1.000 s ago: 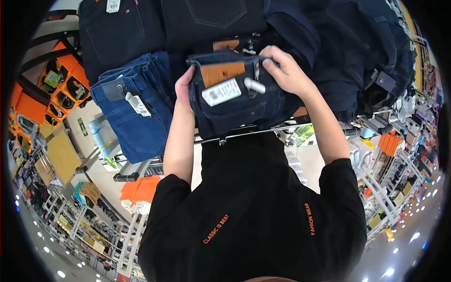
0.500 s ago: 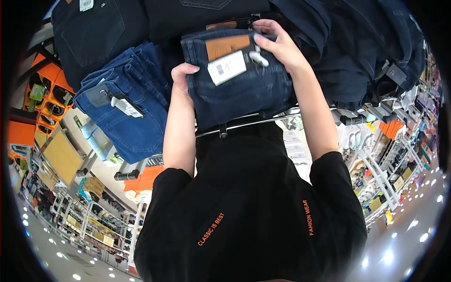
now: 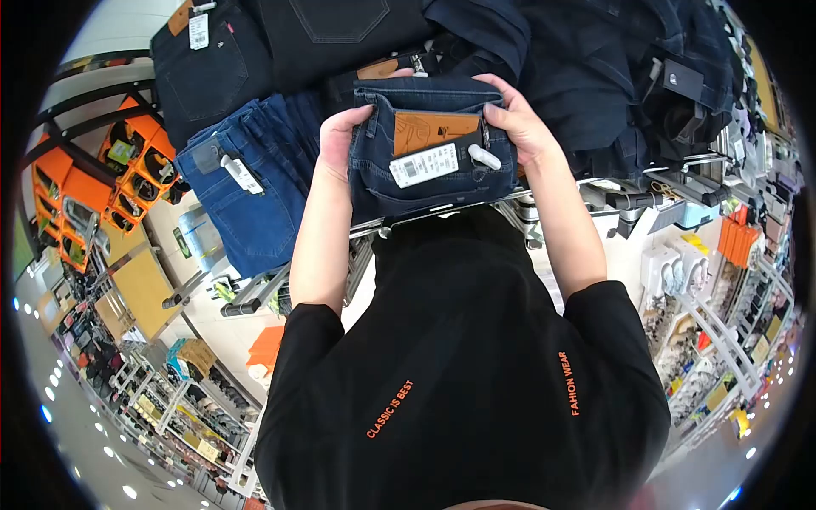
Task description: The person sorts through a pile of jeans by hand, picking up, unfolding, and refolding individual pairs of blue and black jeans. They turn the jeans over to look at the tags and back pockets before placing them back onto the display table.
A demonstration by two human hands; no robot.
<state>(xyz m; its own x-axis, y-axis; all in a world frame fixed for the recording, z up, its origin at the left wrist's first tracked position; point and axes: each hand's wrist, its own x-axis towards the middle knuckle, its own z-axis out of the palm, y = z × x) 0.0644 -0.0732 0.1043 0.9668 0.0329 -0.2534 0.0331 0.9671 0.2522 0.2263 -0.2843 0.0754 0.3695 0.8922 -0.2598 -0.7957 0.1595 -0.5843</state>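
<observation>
A folded pair of dark blue jeans (image 3: 399,189) is held in front of me between both hands. On it show a brown leather patch (image 3: 425,129), a white paper tag (image 3: 425,165) and a white security tag (image 3: 484,156). My left hand (image 3: 342,136) grips the left side, thumb on the front near the waistband and the other fingers mostly hidden behind. At the upper right corner, my right hand (image 3: 520,126) pinches the jeans, thumb in front and index finger over the top edge. Just behind lies another dark pair with a brown patch (image 3: 378,70).
Medium-blue folded jeans (image 3: 251,195) with a tag lie to the left. Black jeans (image 3: 208,81) are stacked at the back left, and dark jeans (image 3: 595,76) are heaped at the right. A metal rail (image 3: 442,211) runs along the front edge. Orange shoe holders (image 3: 136,178) stand far left.
The held jeans have turned more level and shifted slightly right. My right hand has moved down the right side a little. The camera's view has shifted.
</observation>
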